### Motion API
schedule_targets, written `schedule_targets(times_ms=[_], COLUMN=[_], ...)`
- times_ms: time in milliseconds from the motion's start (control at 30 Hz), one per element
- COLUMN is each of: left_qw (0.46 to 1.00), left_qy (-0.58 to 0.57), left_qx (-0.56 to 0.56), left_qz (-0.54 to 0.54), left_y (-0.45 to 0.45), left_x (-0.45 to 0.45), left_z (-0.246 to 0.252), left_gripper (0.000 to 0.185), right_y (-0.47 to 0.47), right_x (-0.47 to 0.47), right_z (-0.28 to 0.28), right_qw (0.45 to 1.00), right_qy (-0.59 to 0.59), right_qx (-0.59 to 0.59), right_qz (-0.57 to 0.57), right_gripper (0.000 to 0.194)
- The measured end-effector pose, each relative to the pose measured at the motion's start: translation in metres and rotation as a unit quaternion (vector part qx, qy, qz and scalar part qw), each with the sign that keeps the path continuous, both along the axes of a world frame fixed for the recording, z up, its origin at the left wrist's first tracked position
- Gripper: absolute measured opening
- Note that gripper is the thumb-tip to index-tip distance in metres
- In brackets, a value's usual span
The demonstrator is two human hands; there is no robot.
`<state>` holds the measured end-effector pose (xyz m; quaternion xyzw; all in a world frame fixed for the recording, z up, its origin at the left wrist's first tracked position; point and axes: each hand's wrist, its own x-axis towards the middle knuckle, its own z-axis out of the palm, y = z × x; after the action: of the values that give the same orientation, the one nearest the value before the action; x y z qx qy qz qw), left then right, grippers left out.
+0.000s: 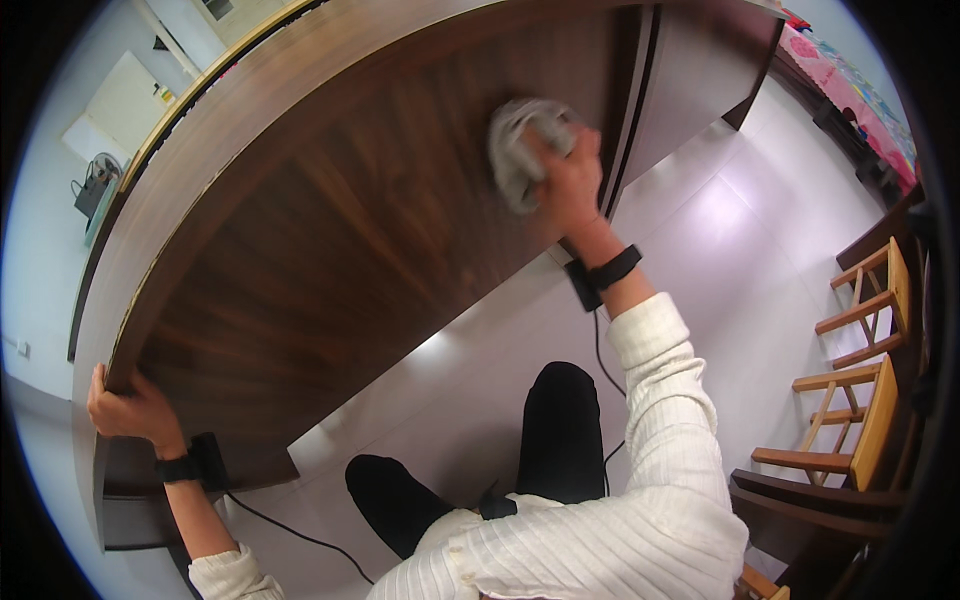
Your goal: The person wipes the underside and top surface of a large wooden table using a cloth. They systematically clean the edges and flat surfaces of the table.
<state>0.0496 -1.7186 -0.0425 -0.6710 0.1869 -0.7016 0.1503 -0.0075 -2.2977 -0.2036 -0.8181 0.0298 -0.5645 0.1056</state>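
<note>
My right hand [568, 176] presses a crumpled light grey cloth [517, 154] against a dark brown wood-grain panel [330, 247], close to the panel's right end; hand and cloth are somewhat blurred. At the far left, my left hand [131, 409] grips the edge of the board [154, 300] that borders the panel. Its fingertips wrap around the outer side. Each wrist bears a black strap with a small black box and a cable.
Wooden stools [870, 427] lean or stand at the right, by dark furniture. A bed with a pink patterned cover [832, 82] is at the upper right. Pale floor tiles [697, 247] show below the panel, around my knees. Black cables hang from both wrists.
</note>
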Motion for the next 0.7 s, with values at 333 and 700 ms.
schedule_targets(times_ms=[333,700], left_qw=[1.000,1.000], left_qy=[0.000,0.007], left_qx=[-0.004,-0.015], left_qz=[0.027,0.009], left_y=[0.013,0.007], left_x=[0.004,0.002], left_z=[-0.001,-0.001], left_gripper=[0.038,0.039], right_y=[-0.066,0.033], right_x=[0.031,0.004], right_z=[-0.061,-0.153], right_qw=[0.965,0.994], right_qy=[-0.013,0.038], right_qx=[0.171,0.096], right_qz=[-0.196,-0.036], right_gripper=[0.079,0.071])
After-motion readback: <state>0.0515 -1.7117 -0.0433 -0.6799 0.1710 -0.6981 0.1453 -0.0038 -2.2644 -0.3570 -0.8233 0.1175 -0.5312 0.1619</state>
